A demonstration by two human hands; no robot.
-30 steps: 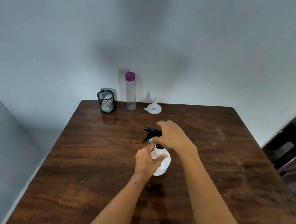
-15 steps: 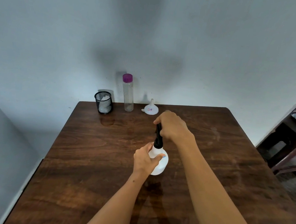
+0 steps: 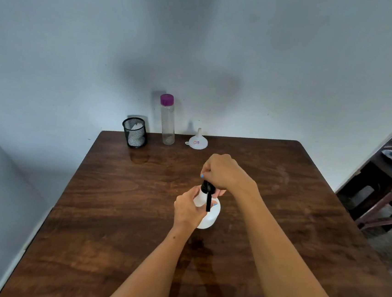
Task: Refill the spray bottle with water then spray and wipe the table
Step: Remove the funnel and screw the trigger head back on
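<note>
Wood table (image 3: 278,228): L hand (image 3: 188,209) grips white plastic bottle (image 3: 210,218); R hand (image 3: 226,172) fingers apparently pinch black sprayer (image 3: 206,189).

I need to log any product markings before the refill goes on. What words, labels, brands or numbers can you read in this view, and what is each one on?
No text can be read in this view.
Funnel: a small red and blue mark on its side, too small and blurred to read.
Spray bottle: no label visible on its white body.
Water bottle: clear, purple cap, no print visible.
Mesh cup: no marking visible.
</note>
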